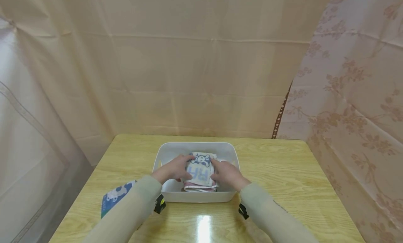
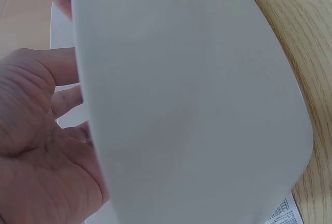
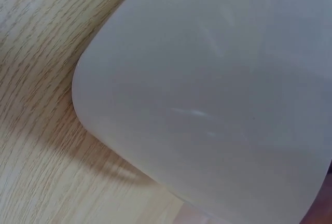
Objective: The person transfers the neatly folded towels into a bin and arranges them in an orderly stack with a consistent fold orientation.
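Observation:
A folded white towel with a blue bear picture and pale blue letters [image 1: 200,170] lies in a white plastic bin [image 1: 201,197]. My left hand [image 1: 177,168] holds the towel by its left edge, thumb toward me and fingers at the far side. At the right edge my right hand [image 1: 227,174] grips it the same way. Beneath shows a pink and white folded cloth [image 1: 197,188]. In the left wrist view the bin's wall [image 2: 181,94] covers the left fingertips. The right wrist view shows mostly bin wall [image 3: 207,99], which hides nearly all of the right hand.
The bin stands on a wood-grain table [image 1: 277,173]. Left of it, partly behind my left sleeve, lies a flat blue and green printed item [image 1: 115,195] with a bear picture. A barcode label [image 2: 283,214] shows beside the bin. Curtains [image 1: 201,78] hang behind and on both sides.

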Tool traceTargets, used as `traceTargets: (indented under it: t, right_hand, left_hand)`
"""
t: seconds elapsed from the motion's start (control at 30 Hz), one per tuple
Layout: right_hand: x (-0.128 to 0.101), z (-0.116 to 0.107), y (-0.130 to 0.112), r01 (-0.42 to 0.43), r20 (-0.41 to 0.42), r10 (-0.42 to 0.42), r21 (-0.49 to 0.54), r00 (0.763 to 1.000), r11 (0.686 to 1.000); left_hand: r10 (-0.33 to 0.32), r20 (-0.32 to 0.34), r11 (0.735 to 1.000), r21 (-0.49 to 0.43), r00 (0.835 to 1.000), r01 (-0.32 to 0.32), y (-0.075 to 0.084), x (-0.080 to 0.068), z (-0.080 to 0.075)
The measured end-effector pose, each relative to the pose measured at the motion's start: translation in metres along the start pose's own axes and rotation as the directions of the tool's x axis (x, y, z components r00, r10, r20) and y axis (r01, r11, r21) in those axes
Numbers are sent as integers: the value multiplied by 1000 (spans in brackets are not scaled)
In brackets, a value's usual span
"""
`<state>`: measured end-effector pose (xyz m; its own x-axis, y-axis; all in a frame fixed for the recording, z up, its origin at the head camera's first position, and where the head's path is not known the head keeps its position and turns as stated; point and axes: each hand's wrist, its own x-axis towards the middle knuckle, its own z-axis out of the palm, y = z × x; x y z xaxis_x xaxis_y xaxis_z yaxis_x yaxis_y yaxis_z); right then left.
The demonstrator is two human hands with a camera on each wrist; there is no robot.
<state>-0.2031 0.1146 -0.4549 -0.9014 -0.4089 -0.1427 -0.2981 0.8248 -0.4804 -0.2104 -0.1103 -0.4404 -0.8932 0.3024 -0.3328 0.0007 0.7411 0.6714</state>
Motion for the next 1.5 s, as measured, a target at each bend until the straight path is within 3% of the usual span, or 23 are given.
traceTargets:
  t: [0.6,0.77,1.07,1.5]
  right_hand:
    - [-6,-10,-3,-9,12,8,48,1000,999]
    - [-10,-15,-5,-30,13,29,115,1000,993]
    - [-12,-31,7,1,-131,10,83,991,997]
    - [-24,-54,36,-88,-210,114,129,971,988]
  left_hand:
    - [-26,-2,1000,11,1000,26,2,-5,-4]
    - [-21,-4,1000,13,1000,21,2,-9,-8]
    - [4,-35,1000,18,999,-3,4,-20,-19]
    - [86,17,995,-57,996,-85,5,-36,-38]
